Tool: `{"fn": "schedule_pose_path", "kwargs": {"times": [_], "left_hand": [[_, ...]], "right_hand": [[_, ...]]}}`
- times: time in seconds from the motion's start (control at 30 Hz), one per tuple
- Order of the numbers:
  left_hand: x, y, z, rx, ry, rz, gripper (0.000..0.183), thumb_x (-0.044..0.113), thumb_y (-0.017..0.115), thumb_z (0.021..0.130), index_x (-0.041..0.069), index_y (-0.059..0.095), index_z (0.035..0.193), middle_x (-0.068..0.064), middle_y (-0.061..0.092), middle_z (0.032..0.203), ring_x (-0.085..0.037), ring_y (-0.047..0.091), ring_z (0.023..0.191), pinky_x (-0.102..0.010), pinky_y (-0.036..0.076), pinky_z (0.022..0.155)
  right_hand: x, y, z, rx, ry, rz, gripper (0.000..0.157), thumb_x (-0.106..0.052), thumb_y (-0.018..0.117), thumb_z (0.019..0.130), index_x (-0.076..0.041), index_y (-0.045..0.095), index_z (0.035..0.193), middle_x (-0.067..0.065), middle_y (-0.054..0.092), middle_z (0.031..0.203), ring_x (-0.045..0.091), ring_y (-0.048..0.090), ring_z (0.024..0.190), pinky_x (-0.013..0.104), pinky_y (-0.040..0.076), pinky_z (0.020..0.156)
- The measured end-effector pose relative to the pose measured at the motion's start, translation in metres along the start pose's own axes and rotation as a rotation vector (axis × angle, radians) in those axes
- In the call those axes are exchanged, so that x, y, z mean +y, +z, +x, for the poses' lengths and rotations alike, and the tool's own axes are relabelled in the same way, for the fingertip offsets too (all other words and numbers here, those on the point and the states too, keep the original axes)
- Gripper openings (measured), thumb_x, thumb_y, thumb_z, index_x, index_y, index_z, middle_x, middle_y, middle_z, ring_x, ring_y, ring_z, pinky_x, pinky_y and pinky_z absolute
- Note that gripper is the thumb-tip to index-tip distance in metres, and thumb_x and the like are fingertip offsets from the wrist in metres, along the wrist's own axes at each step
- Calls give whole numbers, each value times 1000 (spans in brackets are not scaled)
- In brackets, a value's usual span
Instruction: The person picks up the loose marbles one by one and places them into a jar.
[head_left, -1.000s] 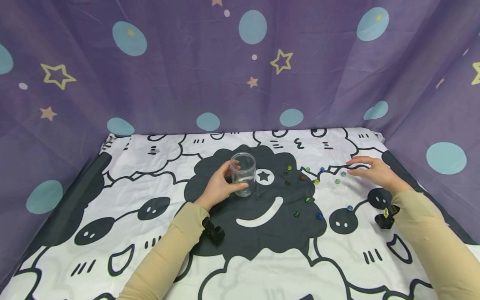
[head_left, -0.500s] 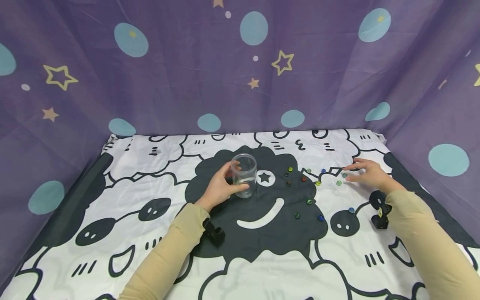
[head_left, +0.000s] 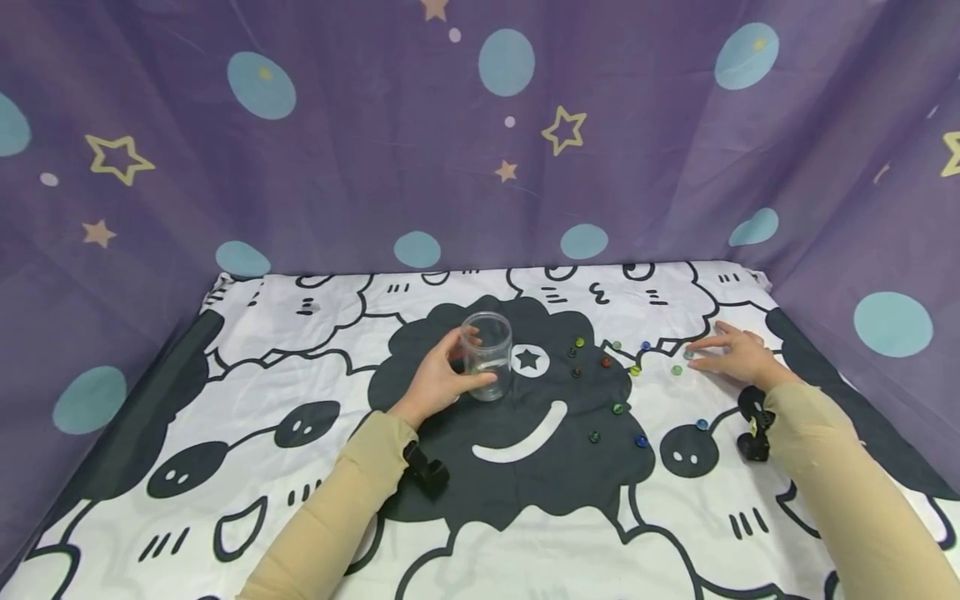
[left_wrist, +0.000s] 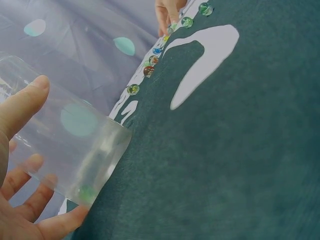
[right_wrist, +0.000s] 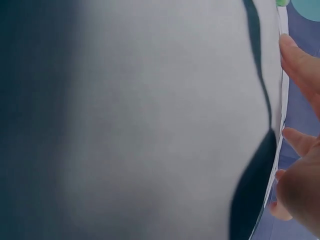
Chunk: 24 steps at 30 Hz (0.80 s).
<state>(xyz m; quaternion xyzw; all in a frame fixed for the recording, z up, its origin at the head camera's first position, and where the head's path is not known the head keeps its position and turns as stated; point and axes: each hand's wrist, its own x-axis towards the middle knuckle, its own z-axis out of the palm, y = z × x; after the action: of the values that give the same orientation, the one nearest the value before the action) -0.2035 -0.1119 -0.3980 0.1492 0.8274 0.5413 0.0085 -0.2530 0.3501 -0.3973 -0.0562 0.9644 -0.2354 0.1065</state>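
Note:
My left hand [head_left: 442, 379] grips a clear plastic jar [head_left: 491, 333] by its side, thumb in front and fingers behind. The jar stands upright on the dark patch of the cloth, mouth up. Low in the jar, the left wrist view shows a blurred green marble [left_wrist: 86, 193]. My right hand [head_left: 738, 357] is at the right, thumb and a finger on either side of a pale clear marble [head_left: 688, 353]; a small gap seems to stay between fingertips and marble. A light green marble [head_left: 677, 370] lies beside it. In the right wrist view the right hand's fingers [right_wrist: 302, 62] reach along the right edge.
Several more marbles lie scattered between the hands, among them a yellow marble [head_left: 635, 371], a red-brown marble [head_left: 606, 362] and a green marble [head_left: 617, 408]. Nearer me are blue marbles, one blue marble [head_left: 702, 424] farthest right. A purple curtain [head_left: 337, 167] hangs behind the printed cloth [head_left: 555, 542].
The right hand has moved left and slightly down, its fingertips coming to the pale marble. The left hand and jar have stayed in place.

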Motion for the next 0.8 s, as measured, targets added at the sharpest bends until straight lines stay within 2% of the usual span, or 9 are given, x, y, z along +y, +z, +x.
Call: {"fn": "schedule_pose_path", "kwargs": {"times": [0.27, 0.57, 0.8], "left_hand": [[-1, 0, 1, 1, 11, -8, 68, 15, 80, 77, 8, 45, 135, -12, 54, 129, -31, 53, 120, -42, 53, 91], [-1, 0, 0, -1, 4, -14, 67, 15, 80, 77, 8, 46, 134, -13, 53, 129, -31, 53, 120, -41, 54, 89], [0, 0, 0, -1, 4, -21, 67, 14, 80, 77, 7, 45, 135, -14, 53, 129, -31, 53, 121, -41, 54, 89]], "right_hand": [[0, 1, 3, -50, 95, 65, 65, -46, 72, 80, 0, 60, 124, 37, 6, 149, 63, 5, 133, 77, -1, 103], [3, 3, 4, -67, 78, 135, 65, -42, 73, 80, 1, 57, 125, 36, 1, 150, 61, 2, 134, 76, -1, 104], [3, 3, 4, -66, 83, 144, 64, -45, 70, 82, 1, 57, 126, 35, -1, 151, 62, 0, 133, 75, -3, 104]]}}
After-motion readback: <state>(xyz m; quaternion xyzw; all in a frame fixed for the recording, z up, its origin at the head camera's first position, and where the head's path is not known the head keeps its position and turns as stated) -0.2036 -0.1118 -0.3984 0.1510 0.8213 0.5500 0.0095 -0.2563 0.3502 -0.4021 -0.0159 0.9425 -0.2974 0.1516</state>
